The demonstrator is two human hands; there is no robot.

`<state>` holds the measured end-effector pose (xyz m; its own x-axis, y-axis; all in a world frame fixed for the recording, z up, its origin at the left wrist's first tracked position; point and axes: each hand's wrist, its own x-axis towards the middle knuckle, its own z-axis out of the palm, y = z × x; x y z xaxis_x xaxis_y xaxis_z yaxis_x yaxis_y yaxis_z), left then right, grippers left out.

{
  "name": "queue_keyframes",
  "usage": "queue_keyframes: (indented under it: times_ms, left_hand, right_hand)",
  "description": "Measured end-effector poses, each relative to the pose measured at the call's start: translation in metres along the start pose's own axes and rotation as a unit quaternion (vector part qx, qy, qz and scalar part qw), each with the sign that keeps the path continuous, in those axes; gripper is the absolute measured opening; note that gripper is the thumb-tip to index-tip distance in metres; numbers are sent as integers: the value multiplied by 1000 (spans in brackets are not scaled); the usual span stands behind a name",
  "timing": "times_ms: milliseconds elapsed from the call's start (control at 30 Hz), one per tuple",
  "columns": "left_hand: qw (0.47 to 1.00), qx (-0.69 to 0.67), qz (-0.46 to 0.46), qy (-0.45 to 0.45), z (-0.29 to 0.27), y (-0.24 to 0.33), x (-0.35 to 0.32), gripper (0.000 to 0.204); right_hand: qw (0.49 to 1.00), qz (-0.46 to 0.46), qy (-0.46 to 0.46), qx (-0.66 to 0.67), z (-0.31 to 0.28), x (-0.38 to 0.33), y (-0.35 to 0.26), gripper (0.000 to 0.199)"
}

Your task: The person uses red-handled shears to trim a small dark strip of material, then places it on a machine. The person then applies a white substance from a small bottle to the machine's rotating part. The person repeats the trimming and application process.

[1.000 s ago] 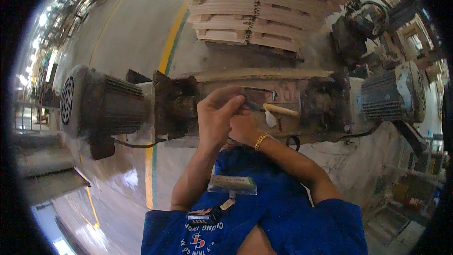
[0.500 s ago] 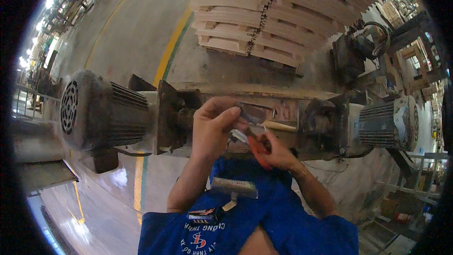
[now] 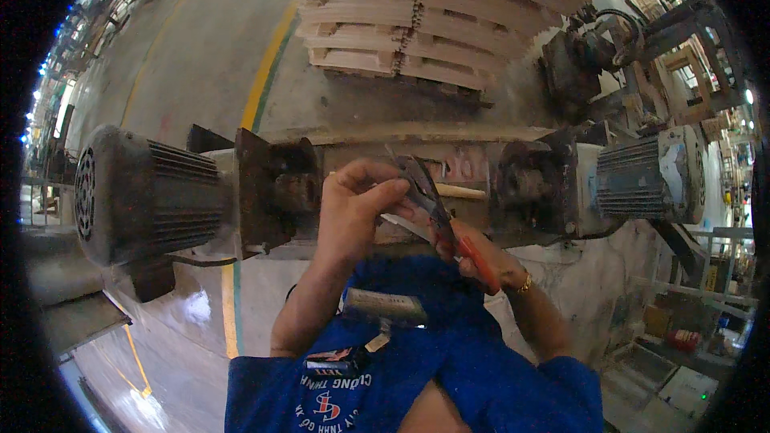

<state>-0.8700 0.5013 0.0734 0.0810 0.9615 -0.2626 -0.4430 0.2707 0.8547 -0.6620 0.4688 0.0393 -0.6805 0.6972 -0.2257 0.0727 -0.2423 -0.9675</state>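
Note:
Red-handled snips [image 3: 439,210] with dark blades slant across the space in front of my chest. My right hand [image 3: 473,250] is closed round their handles. At the blade end, my left hand [image 3: 361,196] is raised with thumb and fingers pinched together. What it pinches, close against the blades, is too small and blurred to name. A thin pale strip [image 3: 407,226] shows below the left fingers, between the two hands. Behind the hands, a pale wooden stick [image 3: 461,192] lies on the machine bed [image 3: 477,162].
A large finned motor [image 3: 180,192] stands at the left, with a second motor [image 3: 642,180] at the right. Dark round machine heads [image 3: 525,180] flank the bed. Beyond it rises a stack of wooden boards [image 3: 457,24]. A yellow line [image 3: 269,68] crosses the floor.
The snips have swung more into view, their dark blades now showing beside my left fingers. My right hand has moved slightly right and down along the handles. The whole view has shifted.

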Motion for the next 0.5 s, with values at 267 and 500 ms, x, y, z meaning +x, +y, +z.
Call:
queue_keyframes:
  times_ms: [267, 500]
  left_hand:
    - [992, 120, 34, 16, 5, -5, -2, 9]
    - [986, 163, -1, 19, 4, -1, -1, 14]
  right_hand:
    - [998, 25, 39, -43, 7, -1, 9, 70]
    - [984, 0, 73, -161, 12, -1, 9, 59]
